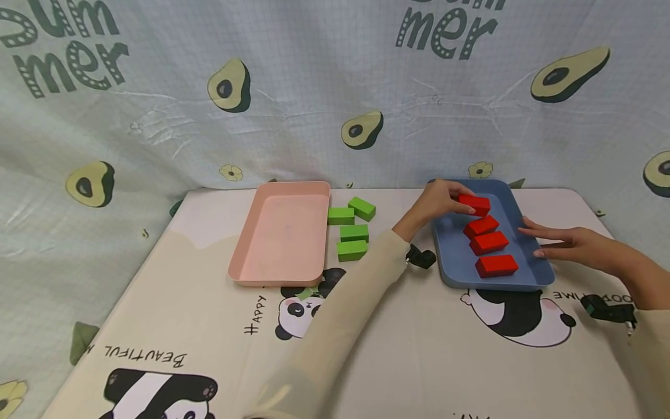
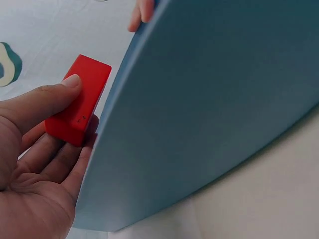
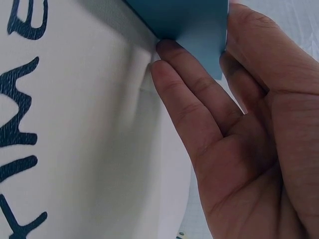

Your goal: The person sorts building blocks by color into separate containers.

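Observation:
In the head view my left hand [image 1: 442,198] pinches a red block [image 1: 475,205] between thumb and fingers, above the far part of the blue tray [image 1: 455,262]. The left wrist view shows the thumb on the face of this red block [image 2: 85,94], with the fingers behind it. Three more red blocks [image 1: 489,242] lie in the tray, in a rough column. At the tray's right side my right hand [image 1: 578,247] holds the rim. Two of its fingertips rest low against the outer wall of the tray [image 3: 194,30] in the right wrist view.
A pink tray [image 1: 282,233] with nothing in it stands left of centre. Several green blocks [image 1: 352,251] lie on the table [image 1: 398,355] beside its right edge. Behind the table hangs a cloth [image 1: 303,139] printed with avocados.

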A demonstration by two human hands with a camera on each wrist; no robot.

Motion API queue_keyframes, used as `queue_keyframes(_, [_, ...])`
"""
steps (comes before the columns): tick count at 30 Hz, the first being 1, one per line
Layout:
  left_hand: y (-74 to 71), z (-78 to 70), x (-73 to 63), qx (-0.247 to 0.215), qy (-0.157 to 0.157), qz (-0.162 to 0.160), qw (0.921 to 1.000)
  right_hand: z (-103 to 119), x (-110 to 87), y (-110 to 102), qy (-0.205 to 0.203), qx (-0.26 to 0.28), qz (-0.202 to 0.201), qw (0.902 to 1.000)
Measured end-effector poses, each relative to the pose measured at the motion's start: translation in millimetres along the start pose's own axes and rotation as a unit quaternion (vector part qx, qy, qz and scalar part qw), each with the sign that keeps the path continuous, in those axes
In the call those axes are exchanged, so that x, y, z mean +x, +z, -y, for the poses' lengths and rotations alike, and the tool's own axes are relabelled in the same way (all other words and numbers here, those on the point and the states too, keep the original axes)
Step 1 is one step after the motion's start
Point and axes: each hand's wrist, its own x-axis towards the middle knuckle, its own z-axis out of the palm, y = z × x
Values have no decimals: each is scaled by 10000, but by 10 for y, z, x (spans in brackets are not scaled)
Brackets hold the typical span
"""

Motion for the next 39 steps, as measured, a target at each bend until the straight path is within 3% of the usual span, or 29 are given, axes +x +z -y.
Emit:
queue_keyframes(8, [26, -77, 69, 397, -67, 170, 9990, 10, -1, -9, 48, 9, 60, 10000])
queue_keyframes(16, [32, -109, 165, 661, -217, 120, 9975, 16, 1, -15, 62, 46, 75, 9999])
queue_keyframes(25, [37, -154, 269, 1296, -230, 404, 9905, -13, -13, -9, 61, 98, 65, 9999])
queue_keyframes(39, [63, -179, 414, 1554, -345, 619, 9853, -9, -2, -18, 74, 54, 81, 9999])
